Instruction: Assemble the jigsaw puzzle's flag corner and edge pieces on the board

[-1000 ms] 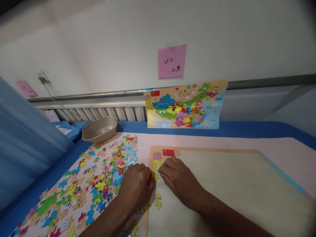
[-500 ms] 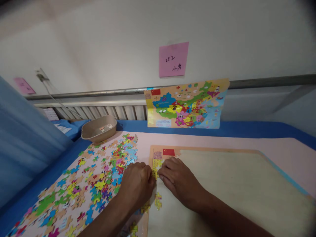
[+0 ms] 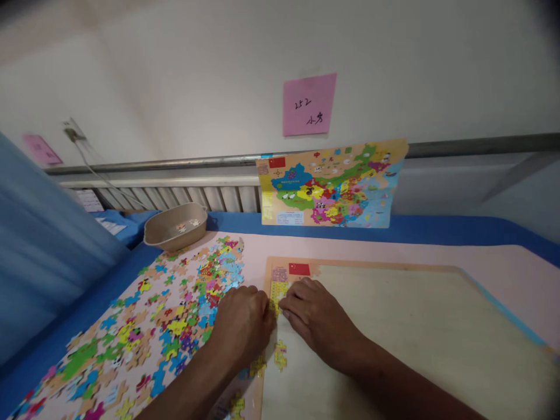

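At the left edge of the puzzle board point(image 3: 394, 326), my left hand point(image 3: 242, 318) is closed, knuckles up, its fingertips tucked out of sight beside the yellow strip. Facing it, my right hand point(image 3: 310, 312) has its fingers pinched together on a yellow puzzle piece point(image 3: 280, 289) of that strip. Joined pieces in the board's top left corner include a red flag point(image 3: 299, 269). Just below my hands lies a loose yellow puzzle piece point(image 3: 280, 355) on the bare board. More yellow pieces point(image 3: 258, 366) sit by the left frame, partly behind my left forearm.
Many loose puzzle pieces point(image 3: 126, 335) spread over the pink surface on the left. Behind them stands a beige basin point(image 3: 175, 227) with a few pieces inside. A printed map point(image 3: 332, 189) leans against the metal rail point(image 3: 196, 163). A blue curtain point(image 3: 48, 233) hangs at far left.
Hardly anything differs. Both hands stay in the same place on the strip, with only a very slight shift of the fingers and of the view.
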{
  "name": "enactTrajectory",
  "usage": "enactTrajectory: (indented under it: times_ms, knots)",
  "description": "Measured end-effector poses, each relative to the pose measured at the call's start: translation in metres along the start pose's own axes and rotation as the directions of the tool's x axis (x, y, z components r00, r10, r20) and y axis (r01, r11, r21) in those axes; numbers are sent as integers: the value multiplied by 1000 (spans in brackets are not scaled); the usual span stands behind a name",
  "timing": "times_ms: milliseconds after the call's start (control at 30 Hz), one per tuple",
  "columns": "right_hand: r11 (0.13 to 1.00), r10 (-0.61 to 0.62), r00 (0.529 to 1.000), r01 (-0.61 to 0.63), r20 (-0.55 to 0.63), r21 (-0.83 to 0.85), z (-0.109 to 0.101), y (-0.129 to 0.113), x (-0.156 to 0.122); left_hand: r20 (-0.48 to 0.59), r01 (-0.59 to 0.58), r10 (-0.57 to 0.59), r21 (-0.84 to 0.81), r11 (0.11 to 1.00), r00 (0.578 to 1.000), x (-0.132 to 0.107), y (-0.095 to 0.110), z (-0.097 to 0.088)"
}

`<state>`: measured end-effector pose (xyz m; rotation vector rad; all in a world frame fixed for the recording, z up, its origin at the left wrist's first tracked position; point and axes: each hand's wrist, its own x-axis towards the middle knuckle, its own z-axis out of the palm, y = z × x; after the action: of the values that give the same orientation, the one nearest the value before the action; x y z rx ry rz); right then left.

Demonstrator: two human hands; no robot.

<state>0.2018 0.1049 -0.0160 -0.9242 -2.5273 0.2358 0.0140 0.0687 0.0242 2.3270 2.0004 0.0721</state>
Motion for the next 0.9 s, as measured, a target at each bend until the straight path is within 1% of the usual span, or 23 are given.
enactTrajectory:
  times_ms: [133, 233, 367, 433, 633, 900]
  knots:
    - [1000, 5, 1000, -5, 11, 4, -1, 0, 0, -5, 0, 0, -9, 1000, 1000, 0, 0, 1]
    - [1000, 2, 1000, -3, 12, 7, -2, -1, -1, -33, -16, 15, -13, 1000, 999, -3, -2, 3]
    - [1000, 0, 1000, 0, 5, 8, -1, 0, -1, -74, -99, 97, -14, 995, 993, -10, -5, 7]
    - [1000, -2, 1000, 2, 4, 9, 0, -1, -1, -64, -127, 127, -3, 992, 990, -13, -8, 9]
    - [1000, 2, 1000, -2, 13, 20, -2, -1, -3, -61, -152, 151, -6, 988, 987, -15, -13, 13]
    - [1000, 2, 1000, -2, 28, -2, -4, -3, -3, -29, -139, 137, -38, 990, 990, -19, -11, 14]
